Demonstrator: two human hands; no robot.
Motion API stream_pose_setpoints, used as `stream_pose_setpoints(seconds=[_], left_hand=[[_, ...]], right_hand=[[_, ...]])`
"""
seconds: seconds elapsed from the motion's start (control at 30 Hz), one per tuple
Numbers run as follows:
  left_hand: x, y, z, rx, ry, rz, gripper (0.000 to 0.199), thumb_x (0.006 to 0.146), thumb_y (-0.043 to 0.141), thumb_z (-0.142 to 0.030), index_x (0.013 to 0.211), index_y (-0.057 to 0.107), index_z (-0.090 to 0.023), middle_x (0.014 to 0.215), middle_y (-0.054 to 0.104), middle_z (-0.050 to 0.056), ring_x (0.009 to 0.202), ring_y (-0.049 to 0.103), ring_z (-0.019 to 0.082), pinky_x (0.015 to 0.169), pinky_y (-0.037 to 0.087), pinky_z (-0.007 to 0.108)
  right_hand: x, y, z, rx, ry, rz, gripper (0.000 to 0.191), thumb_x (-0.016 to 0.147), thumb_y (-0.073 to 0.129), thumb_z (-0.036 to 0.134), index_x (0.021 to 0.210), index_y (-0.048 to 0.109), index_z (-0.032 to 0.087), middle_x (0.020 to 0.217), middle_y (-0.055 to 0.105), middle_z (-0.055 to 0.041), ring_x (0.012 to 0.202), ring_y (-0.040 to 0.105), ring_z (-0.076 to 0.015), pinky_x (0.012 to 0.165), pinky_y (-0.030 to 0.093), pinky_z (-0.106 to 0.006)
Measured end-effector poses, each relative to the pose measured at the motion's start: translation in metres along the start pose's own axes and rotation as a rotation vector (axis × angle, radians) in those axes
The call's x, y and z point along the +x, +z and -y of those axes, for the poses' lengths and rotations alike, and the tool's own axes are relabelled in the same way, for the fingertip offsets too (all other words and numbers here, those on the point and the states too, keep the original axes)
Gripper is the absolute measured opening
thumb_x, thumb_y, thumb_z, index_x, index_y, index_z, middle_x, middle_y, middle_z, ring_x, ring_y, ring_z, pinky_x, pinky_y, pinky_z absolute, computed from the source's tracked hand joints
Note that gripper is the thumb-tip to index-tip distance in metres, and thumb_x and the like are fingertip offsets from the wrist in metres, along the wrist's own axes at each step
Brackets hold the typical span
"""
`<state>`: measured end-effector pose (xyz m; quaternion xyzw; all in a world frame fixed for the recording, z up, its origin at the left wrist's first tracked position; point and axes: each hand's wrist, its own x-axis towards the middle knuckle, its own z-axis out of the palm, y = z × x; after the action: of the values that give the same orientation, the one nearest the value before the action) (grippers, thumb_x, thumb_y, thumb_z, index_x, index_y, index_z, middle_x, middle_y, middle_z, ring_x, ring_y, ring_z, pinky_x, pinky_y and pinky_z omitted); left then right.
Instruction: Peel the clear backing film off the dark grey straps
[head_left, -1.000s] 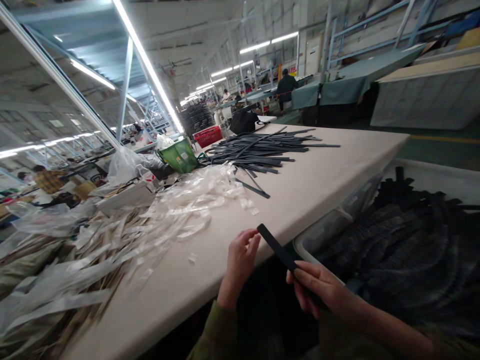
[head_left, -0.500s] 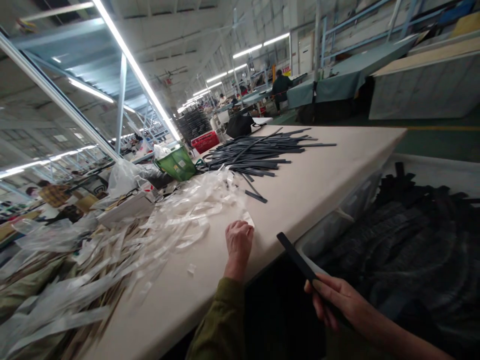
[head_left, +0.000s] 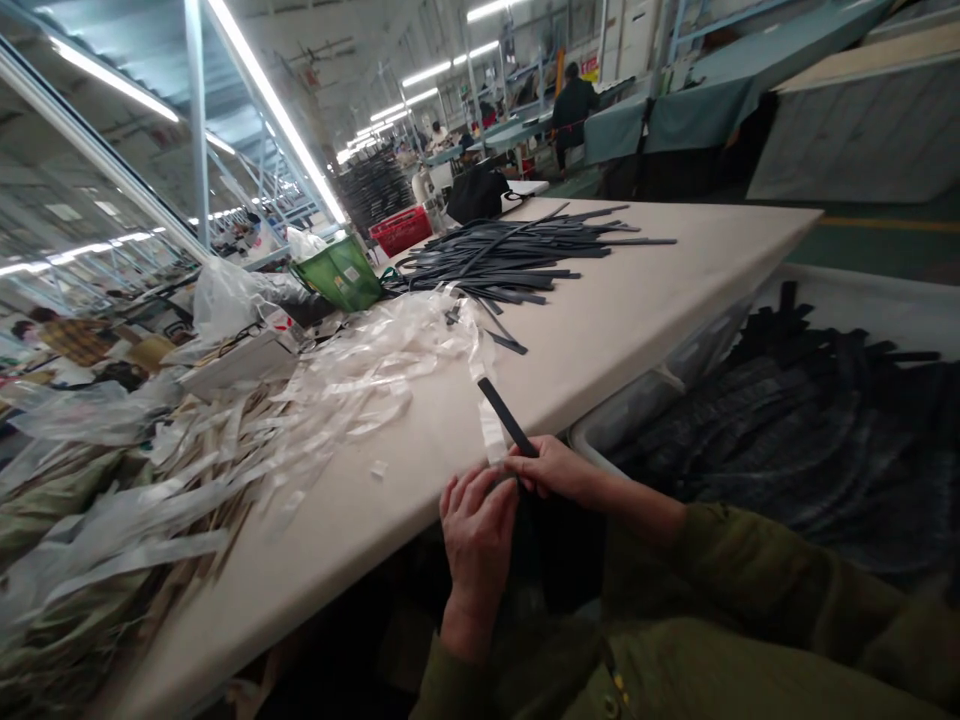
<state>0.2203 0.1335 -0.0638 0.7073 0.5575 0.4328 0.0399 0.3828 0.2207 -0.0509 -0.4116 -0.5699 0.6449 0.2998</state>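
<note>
My right hand (head_left: pixel 555 468) is closed around a flat black strip (head_left: pixel 504 415), whose free end points up and left over the table edge. Beside it, my left hand (head_left: pixel 476 520) has its fingers curled together at the lower end of a thin white strip (head_left: pixel 493 438). That white strip runs up towards the heap of translucent white strips (head_left: pixel 367 365) on the table. The two hands' fingertips are close together, and I cannot tell whether they touch. The lower part of the black strip is hidden by the right hand.
A pile of dark strips (head_left: pixel 510 255) lies across the far side of the pale table (head_left: pixel 637 300). Behind stand a green basket (head_left: pixel 341 275) and a red basket (head_left: pixel 400 230). At right, below the table, a white bin (head_left: pixel 892 300) holds many black strips.
My right hand has moved left with the black strip, up to my left hand. My left hand has drawn down towards me with the white strip. The view has shifted slightly.
</note>
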Motion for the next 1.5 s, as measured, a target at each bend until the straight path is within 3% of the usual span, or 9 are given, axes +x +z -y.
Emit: stream_pose_setpoints(seconds=[0.1,0.17,0.3,0.4,0.6,0.73,1.0,1.23,1.5], left_hand=[[-0.003,-0.002,-0.002,-0.408,-0.426,0.012,0.032,0.086,0.068,-0.035,0.116,0.07,-0.025,0.118,0.072,0.007,0.111,0.065,0.026,0.096,0.049,0.039],[0.0,0.0,-0.003,-0.662,-0.655,0.119,0.037,0.083,0.069,-0.041,0.114,0.072,-0.021,0.111,0.075,0.009,0.103,0.068,0.025,0.091,0.051,0.036],[0.008,0.011,-0.009,-0.834,-0.729,0.387,0.035,0.077,0.075,-0.04,0.104,0.077,-0.017,0.1,0.078,0.008,0.094,0.07,0.024,0.089,0.051,0.033],[0.012,0.021,-0.014,-0.835,-0.712,0.455,0.029,0.079,0.072,-0.041,0.091,0.08,-0.016,0.09,0.079,0.008,0.087,0.07,0.023,0.085,0.051,0.033],[0.022,0.034,-0.013,-1.096,-0.981,0.224,0.033,0.062,0.086,-0.041,0.073,0.075,-0.013,0.075,0.075,0.005,0.071,0.067,0.015,0.074,0.052,0.027],[0.033,0.041,-0.014,-1.314,-1.166,0.017,0.038,0.055,0.091,-0.041,0.073,0.068,-0.016,0.074,0.072,0.001,0.067,0.068,0.013,0.073,0.054,0.028],[0.041,0.045,-0.027,-1.375,-1.23,0.025,0.029,0.07,0.082,-0.041,0.082,0.068,-0.019,0.085,0.075,0.001,0.077,0.071,0.015,0.082,0.055,0.031],[0.029,0.048,-0.029,-1.397,-1.172,0.064,0.033,0.066,0.085,-0.041,0.084,0.068,-0.019,0.085,0.075,0.001,0.079,0.072,0.015,0.082,0.054,0.029],[0.033,0.046,-0.019,-1.37,-1.194,-0.038,0.027,0.073,0.08,-0.041,0.086,0.069,-0.021,0.088,0.076,0.002,0.079,0.071,0.015,0.081,0.055,0.031]], right_hand=[[-0.007,-0.007,0.004,-0.043,-0.041,-0.017,0.031,0.077,0.069,0.047,0.078,0.061,0.017,0.049,0.052,0.0072,0.04,0.041,-0.0066,0.039,0.031,-0.019],[-0.013,-0.013,0.006,-0.071,-0.06,-0.012,0.027,0.078,0.068,0.043,0.077,0.061,0.017,0.049,0.053,0.0071,0.041,0.041,-0.0065,0.04,0.032,-0.019],[-0.022,-0.019,0.008,-0.114,-0.086,-0.004,0.024,0.079,0.067,0.04,0.075,0.061,0.017,0.05,0.054,0.0066,0.042,0.043,-0.0071,0.042,0.035,-0.02],[-0.025,-0.021,0.008,-0.124,-0.107,-0.011,0.027,0.082,0.065,0.042,0.076,0.06,0.017,0.052,0.055,0.0056,0.045,0.046,-0.0082,0.046,0.038,-0.02],[-0.063,-0.031,0.009,-0.224,-0.155,-0.077,0.05,0.096,0.039,0.062,0.102,0.06,0.017,0.078,0.067,-0.0015,0.046,0.051,-0.0097,0.043,0.041,-0.022],[-0.104,-0.032,-0.003,-0.48,-0.121,0.014,0.058,0.099,0.032,0.062,0.079,0.064,0.018,0.07,0.068,-0.0045,0.054,0.059,-0.0152,0.052,0.042,-0.026],[-0.118,-0.022,-0.029,-0.737,-0.071,0.091,0.053,0.102,0.032,0.044,0.069,0.064,0.018,0.063,0.068,-0.0069,0.057,0.061,-0.0178,0.055,0.036,-0.027],[-0.103,-0.021,-0.025,-0.77,-0.044,0.077,0.046,0.101,0.038,0.036,0.07,0.068,0.019,0.063,0.07,-0.0059,0.058,0.062,-0.0175,0.056,0.035,-0.028],[-0.119,-0.021,-0.021,-0.786,-0.061,0.109,0.047,0.1,0.035,0.035,0.069,0.066,0.018,0.063,0.069,-0.0072,0.057,0.062,-0.0178,0.056,0.038,-0.027]])
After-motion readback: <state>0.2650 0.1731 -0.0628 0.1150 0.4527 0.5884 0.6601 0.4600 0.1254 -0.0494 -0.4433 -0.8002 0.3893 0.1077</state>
